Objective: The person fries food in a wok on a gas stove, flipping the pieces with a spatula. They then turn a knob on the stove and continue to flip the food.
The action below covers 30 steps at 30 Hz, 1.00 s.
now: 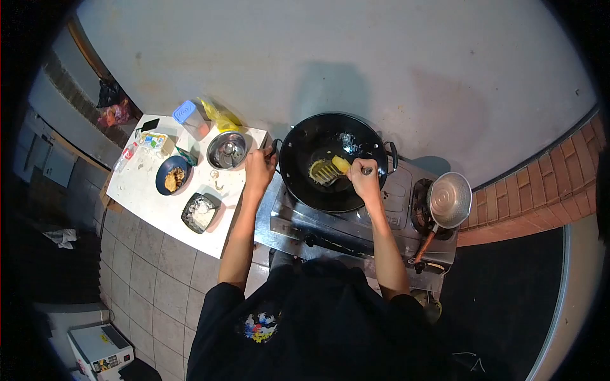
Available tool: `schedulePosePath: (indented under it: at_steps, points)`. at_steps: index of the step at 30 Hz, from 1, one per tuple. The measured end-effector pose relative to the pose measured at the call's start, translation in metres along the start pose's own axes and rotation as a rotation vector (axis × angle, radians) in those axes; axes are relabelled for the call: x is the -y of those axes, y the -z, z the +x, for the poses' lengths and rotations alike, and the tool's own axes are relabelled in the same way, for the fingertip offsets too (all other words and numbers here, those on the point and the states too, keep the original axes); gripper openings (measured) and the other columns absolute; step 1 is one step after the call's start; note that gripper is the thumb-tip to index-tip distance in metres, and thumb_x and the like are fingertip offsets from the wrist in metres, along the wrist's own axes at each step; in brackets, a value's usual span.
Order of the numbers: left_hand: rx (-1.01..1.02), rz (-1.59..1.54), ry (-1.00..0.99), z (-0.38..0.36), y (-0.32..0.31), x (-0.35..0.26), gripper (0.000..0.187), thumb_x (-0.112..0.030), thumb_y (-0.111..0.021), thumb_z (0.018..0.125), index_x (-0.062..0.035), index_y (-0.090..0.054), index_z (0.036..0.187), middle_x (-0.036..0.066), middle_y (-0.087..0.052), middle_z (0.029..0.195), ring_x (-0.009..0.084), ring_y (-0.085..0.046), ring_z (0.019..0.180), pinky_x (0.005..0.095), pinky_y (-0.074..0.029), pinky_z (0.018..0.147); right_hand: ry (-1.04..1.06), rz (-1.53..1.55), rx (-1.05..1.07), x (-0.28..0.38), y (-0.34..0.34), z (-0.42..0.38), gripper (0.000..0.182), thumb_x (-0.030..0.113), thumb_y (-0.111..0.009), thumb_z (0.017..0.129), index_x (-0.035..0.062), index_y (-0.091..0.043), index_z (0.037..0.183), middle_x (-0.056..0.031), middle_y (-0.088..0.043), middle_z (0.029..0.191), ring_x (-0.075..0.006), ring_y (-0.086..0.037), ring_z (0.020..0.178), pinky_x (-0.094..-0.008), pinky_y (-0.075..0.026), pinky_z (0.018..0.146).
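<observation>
A black wok [305,143] sits on the stove with a little yellow food [341,164] in it. My left hand [259,168] is closed round the wok's left side handle. Inside the wok, my right hand [365,182] grips a slotted spatula [326,171]. The spatula's slotted head lies low in the pan, right by the yellow food. Most of its handle is hidden by my fist.
On the right burner stands a saucepan [450,200] with its handle toward me. The white table [136,184] at left holds a steel bowl [227,150], a blue bowl [168,166] of browned food, a dark square bowl [190,206] of white stuff and a blue-lidded container [185,112].
</observation>
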<state>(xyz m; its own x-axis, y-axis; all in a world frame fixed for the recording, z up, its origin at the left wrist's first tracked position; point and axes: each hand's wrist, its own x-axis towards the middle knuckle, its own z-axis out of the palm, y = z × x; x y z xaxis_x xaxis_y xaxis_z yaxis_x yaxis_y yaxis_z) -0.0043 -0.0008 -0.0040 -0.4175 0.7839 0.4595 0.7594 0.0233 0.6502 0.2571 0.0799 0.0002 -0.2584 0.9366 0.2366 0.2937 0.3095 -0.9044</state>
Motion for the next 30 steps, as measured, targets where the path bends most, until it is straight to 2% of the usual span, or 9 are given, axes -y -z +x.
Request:
schedulePosePath:
  at_steps: [7, 9, 12, 15, 19, 22, 25, 28, 30]
  points:
    - [-0.019, 0.009, -0.011, -0.002, 0.003, -0.004, 0.023, -0.003, -0.064, 0.075, 0.0076, -0.067, 0.095, 0.026, -0.065, 0.079, 0.0356, -0.067, 0.074, 0.0396, -0.051, 0.07, 0.012, 0.002, -0.018, 0.001, 0.001, -0.006, 0.025, 0.008, -0.048, 0.079, -0.0063, -0.057, 0.061, -0.0163, -0.055, 0.052, -0.0167, -0.056, 0.05, -0.0343, -0.041, 0.05]
    - [0.085, 0.009, 0.091, 0.0, 0.005, -0.007, 0.025, -0.007, -0.066, 0.077, 0.0069, -0.067, 0.098, 0.025, -0.066, 0.093, 0.0368, -0.065, 0.088, 0.0399, -0.05, 0.079, 0.04, 0.006, -0.008, -0.004, 0.001, -0.006, 0.023, 0.006, -0.048, 0.079, -0.0066, -0.056, 0.061, -0.0146, -0.054, 0.052, -0.014, -0.054, 0.051, -0.0328, -0.04, 0.05]
    - [0.092, 0.025, 0.117, 0.0, 0.002, -0.004, 0.025, -0.007, -0.066, 0.077, 0.0067, -0.067, 0.098, 0.025, -0.066, 0.093, 0.0367, -0.065, 0.088, 0.0399, -0.05, 0.079, 0.024, 0.067, -0.036, -0.004, -0.002, -0.011, 0.022, 0.004, -0.048, 0.079, -0.007, -0.056, 0.062, -0.013, -0.054, 0.051, -0.0121, -0.052, 0.051, -0.0315, -0.039, 0.049]
    - [-0.004, 0.021, -0.006, -0.001, -0.001, 0.001, 0.023, -0.005, -0.065, 0.076, 0.006, -0.068, 0.095, 0.025, -0.065, 0.079, 0.0353, -0.066, 0.073, 0.04, -0.051, 0.069, 0.044, 0.094, -0.045, 0.001, -0.002, -0.016, 0.023, 0.005, -0.048, 0.08, -0.0055, -0.057, 0.061, -0.0121, -0.054, 0.051, -0.0112, -0.052, 0.05, -0.0305, -0.039, 0.049]
    - [0.0, 0.023, 0.005, -0.001, -0.001, 0.002, 0.023, -0.004, -0.064, 0.076, 0.0062, -0.067, 0.096, 0.025, -0.065, 0.079, 0.0354, -0.066, 0.074, 0.04, -0.051, 0.07, 0.029, 0.052, -0.078, 0.007, 0.005, -0.019, 0.023, 0.002, -0.048, 0.08, -0.0044, -0.058, 0.06, -0.0106, -0.056, 0.053, -0.0112, -0.053, 0.05, -0.0296, -0.04, 0.05]
    - [0.009, 0.018, -0.011, -0.002, 0.0, 0.001, 0.024, -0.004, -0.063, 0.076, 0.0067, -0.067, 0.098, 0.025, -0.065, 0.079, 0.0356, -0.067, 0.074, 0.0397, -0.051, 0.07, -0.146, 0.233, -0.051, 0.028, 0.02, -0.023, 0.025, 0.0, -0.047, 0.084, -0.0034, -0.058, 0.061, -0.0049, -0.06, 0.058, -0.0075, -0.051, 0.047, -0.0234, -0.039, 0.041]
    - [-0.004, 0.02, -0.001, -0.002, 0.002, -0.004, 0.024, -0.004, -0.062, 0.076, 0.0071, -0.066, 0.098, 0.025, -0.065, 0.079, 0.0357, -0.067, 0.075, 0.0391, -0.052, 0.069, -0.093, 0.333, -0.109, 0.042, 0.031, -0.024, 0.026, 0.002, -0.047, 0.085, -0.0024, -0.058, 0.062, -0.0043, -0.06, 0.06, -0.0046, -0.049, 0.045, -0.0206, -0.036, 0.037]
    - [0.085, 0.021, 0.125, -0.001, 0.003, -0.006, 0.026, -0.009, -0.067, 0.078, 0.0035, -0.068, 0.101, 0.023, -0.066, 0.094, 0.0359, -0.065, 0.09, 0.0404, -0.05, 0.08, -0.043, 0.224, -0.112, 0.033, 0.039, -0.02, 0.023, 0.0, -0.048, 0.082, -0.0026, -0.057, 0.061, -0.0058, -0.06, 0.059, -0.01, -0.052, 0.047, -0.025, -0.039, 0.045]
    - [-0.006, 0.013, -0.015, -0.002, -0.001, 0.001, 0.024, -0.004, -0.062, 0.076, 0.0065, -0.067, 0.098, 0.025, -0.065, 0.077, 0.0359, -0.066, 0.072, 0.0393, -0.051, 0.066, 0.033, 0.12, -0.123, 0.034, 0.04, -0.02, 0.021, 0.0, -0.049, 0.08, -0.0028, -0.057, 0.061, -0.0062, -0.059, 0.058, -0.0121, -0.053, 0.049, -0.0265, -0.04, 0.048]
